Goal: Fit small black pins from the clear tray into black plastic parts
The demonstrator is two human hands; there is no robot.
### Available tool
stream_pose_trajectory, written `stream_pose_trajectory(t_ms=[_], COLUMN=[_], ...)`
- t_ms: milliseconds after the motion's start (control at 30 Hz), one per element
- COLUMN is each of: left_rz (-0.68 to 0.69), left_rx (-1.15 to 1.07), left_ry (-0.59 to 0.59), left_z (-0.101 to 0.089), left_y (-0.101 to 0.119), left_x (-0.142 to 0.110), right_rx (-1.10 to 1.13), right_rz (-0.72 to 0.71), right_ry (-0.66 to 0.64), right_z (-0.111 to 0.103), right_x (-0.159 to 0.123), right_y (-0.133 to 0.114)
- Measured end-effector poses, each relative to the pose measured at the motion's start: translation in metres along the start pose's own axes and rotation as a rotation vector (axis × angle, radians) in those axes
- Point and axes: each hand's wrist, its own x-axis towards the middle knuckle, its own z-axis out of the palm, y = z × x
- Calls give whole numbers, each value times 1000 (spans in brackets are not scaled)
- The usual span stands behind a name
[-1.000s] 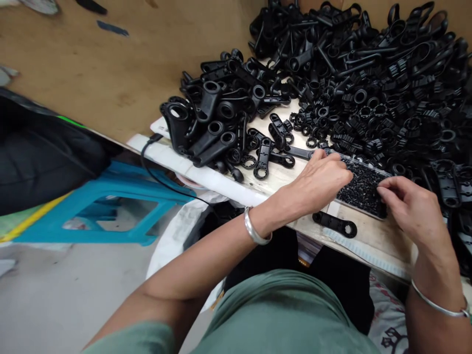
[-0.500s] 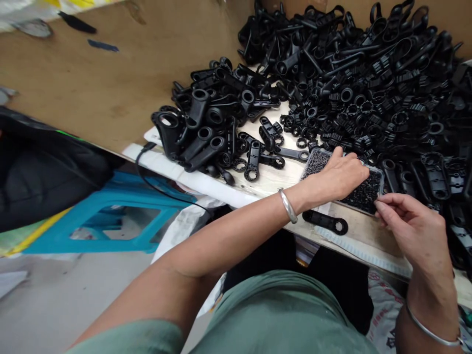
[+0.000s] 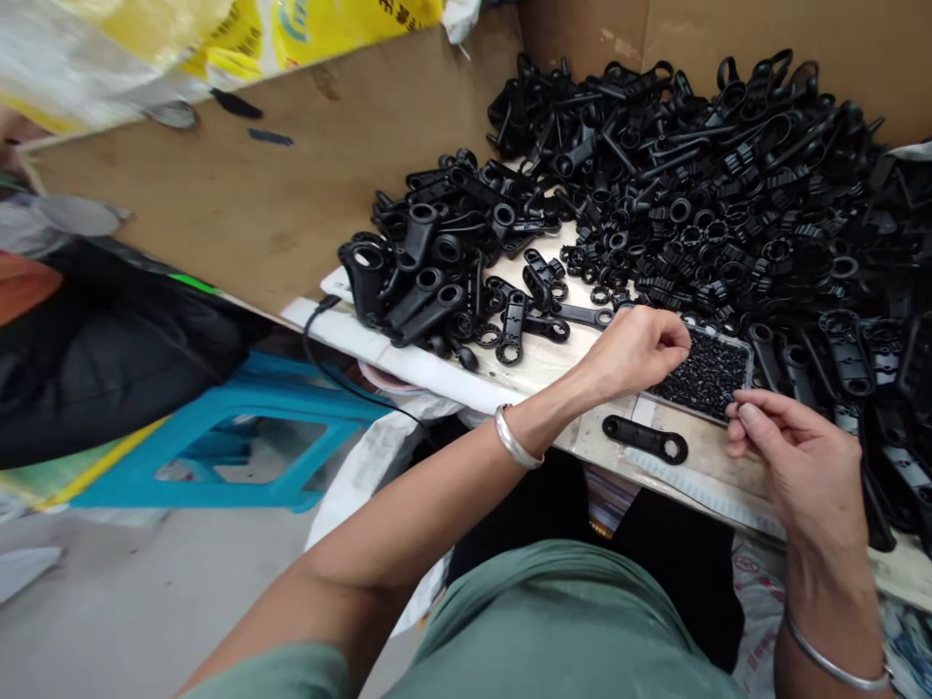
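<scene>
My left hand (image 3: 637,349) hovers over the left end of a small clear tray (image 3: 739,348) filled with tiny black pieces (image 3: 703,377). Its fingers are curled into a pinch, and what they hold is too small to name. My right hand (image 3: 797,461) sits at the tray's near right corner with thumb and fingers pressed together, its contents hidden. A single flat black lever part (image 3: 645,438) lies on the bench between my wrists.
A large heap of black plastic levers and rings (image 3: 728,184) covers the bench behind the tray. A smaller pile of thick-ended arms (image 3: 429,262) sits at the left. A cardboard wall (image 3: 218,194) stands behind. A blue stool (image 3: 218,437) and a black cable (image 3: 342,374) are below left.
My left hand has lifted off the tray's pieces and drawn left, its fingers closing into a pinch. My right hand has pulled back slightly from the tray. The camera has tilted up.
</scene>
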Motion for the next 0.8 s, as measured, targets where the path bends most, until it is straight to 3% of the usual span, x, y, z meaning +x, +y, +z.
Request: stream_pose_trajectory(t_ms=[200,367,500,800], left_rz=[-208,-182,-82,136], left_rx=[-650,-917,-881,-457], left_ry=[87,112,191,249], left_z=[-1,3,11,14], left_y=[-8,-3,-1,-5], left_x=[-21,-35,-42,-51], right_rx=[188,335,427,469], right_rz=[59,166,243,246], right_ry=[-45,-74,-102,-182], right_z=[21,44,58,61], right_x=[3,3,2,4], right_y=[-3,-14,-20,-23])
